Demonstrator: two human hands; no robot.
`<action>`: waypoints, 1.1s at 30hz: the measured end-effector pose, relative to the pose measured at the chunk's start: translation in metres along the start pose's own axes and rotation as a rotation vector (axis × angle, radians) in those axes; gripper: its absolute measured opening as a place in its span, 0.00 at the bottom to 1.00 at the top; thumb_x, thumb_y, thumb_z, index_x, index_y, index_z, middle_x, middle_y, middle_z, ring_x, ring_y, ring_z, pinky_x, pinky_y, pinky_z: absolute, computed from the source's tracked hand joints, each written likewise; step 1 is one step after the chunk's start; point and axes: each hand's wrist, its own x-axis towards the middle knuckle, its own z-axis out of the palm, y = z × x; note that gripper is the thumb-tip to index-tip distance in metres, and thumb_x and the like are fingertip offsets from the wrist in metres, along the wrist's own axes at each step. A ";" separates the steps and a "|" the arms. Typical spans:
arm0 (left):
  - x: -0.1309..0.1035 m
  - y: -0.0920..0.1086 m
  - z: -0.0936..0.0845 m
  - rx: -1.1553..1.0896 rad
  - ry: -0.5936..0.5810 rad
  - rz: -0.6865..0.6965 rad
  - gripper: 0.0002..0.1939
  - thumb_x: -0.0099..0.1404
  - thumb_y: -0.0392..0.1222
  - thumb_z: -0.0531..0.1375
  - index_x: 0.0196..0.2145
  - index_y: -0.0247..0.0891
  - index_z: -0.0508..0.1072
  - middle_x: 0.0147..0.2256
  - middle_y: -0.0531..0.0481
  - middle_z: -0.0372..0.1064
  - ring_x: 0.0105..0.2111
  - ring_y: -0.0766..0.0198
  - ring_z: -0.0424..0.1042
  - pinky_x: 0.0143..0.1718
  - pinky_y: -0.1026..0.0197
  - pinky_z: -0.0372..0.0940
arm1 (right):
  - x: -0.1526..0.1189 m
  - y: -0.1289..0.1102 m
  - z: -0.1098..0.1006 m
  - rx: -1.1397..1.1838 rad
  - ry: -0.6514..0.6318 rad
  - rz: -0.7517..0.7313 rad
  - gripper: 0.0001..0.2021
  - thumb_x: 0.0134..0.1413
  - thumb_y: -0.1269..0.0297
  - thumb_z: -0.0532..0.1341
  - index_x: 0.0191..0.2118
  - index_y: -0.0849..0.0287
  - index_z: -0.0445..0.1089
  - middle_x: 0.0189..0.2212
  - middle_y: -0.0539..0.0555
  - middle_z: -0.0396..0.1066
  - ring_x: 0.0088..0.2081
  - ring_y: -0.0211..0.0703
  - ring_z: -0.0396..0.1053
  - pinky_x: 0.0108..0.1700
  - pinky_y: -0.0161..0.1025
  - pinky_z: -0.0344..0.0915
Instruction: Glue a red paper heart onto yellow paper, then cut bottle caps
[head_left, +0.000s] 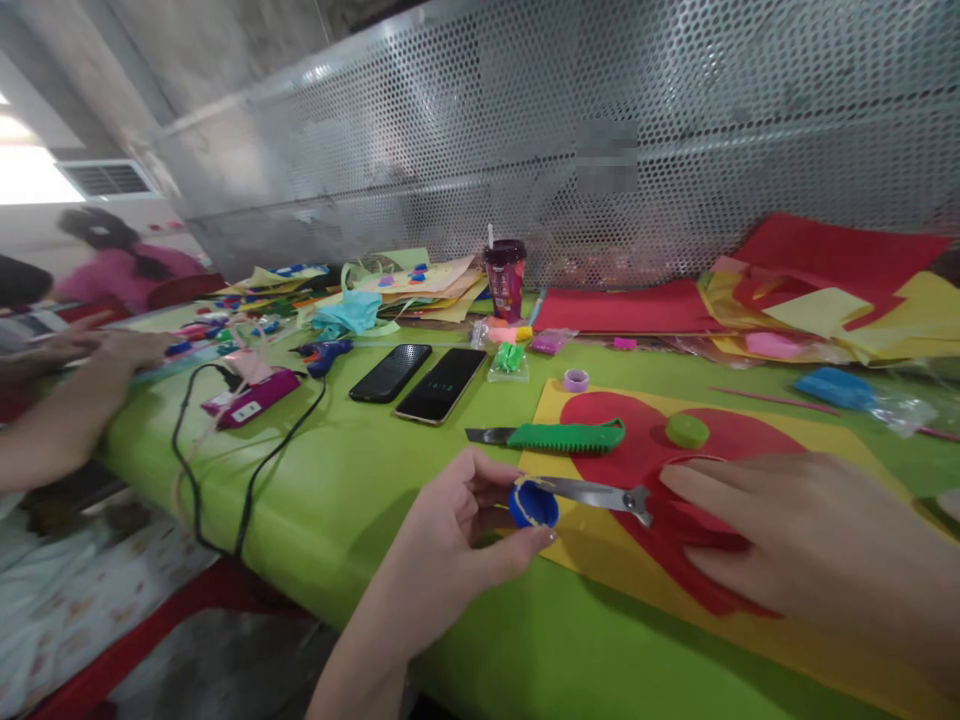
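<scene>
My left hand (457, 525) pinches a small blue bottle cap (533, 504) between thumb and fingers at the near edge of a yellow paper sheet (840, 450). A pair of metal scissors (600, 493) lies with its blades touching the cap. My right hand (795, 545) rests flat, fingers spread, on a red cut-out paper shape (622, 450) that lies on the yellow sheet. A green-handled utility knife (562, 436) and a green bottle cap (687, 430) lie just beyond.
Green table (352, 470) with two phones (420, 380), a drink cup (505, 278), a glue gun (322, 353) with black cable, a tape roll (576, 380), stacks of coloured paper (825, 290) at the back. Another person's hands (82, 350) work at the left. A perforated metal wall (600, 130) stands behind.
</scene>
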 end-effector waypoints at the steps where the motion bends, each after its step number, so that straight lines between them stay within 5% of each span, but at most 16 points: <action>1: 0.000 0.000 0.000 -0.003 0.002 -0.007 0.14 0.51 0.33 0.68 0.33 0.38 0.67 0.31 0.53 0.74 0.32 0.68 0.73 0.35 0.68 0.68 | 0.001 0.000 -0.002 -0.019 0.009 -0.055 0.03 0.46 0.69 0.54 0.26 0.52 0.61 0.17 0.46 0.70 0.17 0.43 0.68 0.20 0.38 0.51; 17: 0.001 -0.004 -0.001 0.003 0.003 0.019 0.14 0.50 0.33 0.69 0.32 0.38 0.68 0.31 0.52 0.76 0.31 0.67 0.75 0.35 0.67 0.70 | 0.002 -0.009 -0.007 -0.147 0.107 -0.183 0.20 0.64 0.67 0.40 0.25 0.54 0.62 0.13 0.49 0.64 0.11 0.41 0.62 0.18 0.40 0.49; 24: 0.001 -0.002 -0.003 -0.026 -0.024 0.018 0.11 0.52 0.35 0.68 0.32 0.36 0.69 0.31 0.51 0.77 0.32 0.66 0.76 0.35 0.66 0.71 | 0.004 -0.015 -0.008 -0.036 0.122 -0.138 0.12 0.50 0.73 0.47 0.22 0.53 0.61 0.10 0.47 0.63 0.08 0.41 0.60 0.12 0.38 0.49; 33: 0.002 -0.003 -0.010 -0.093 -0.049 0.046 0.13 0.51 0.35 0.70 0.33 0.36 0.71 0.31 0.53 0.77 0.32 0.70 0.76 0.33 0.71 0.69 | -0.005 -0.019 0.000 0.215 -0.139 0.145 0.09 0.45 0.68 0.53 0.19 0.50 0.62 0.11 0.43 0.64 0.12 0.37 0.61 0.14 0.33 0.53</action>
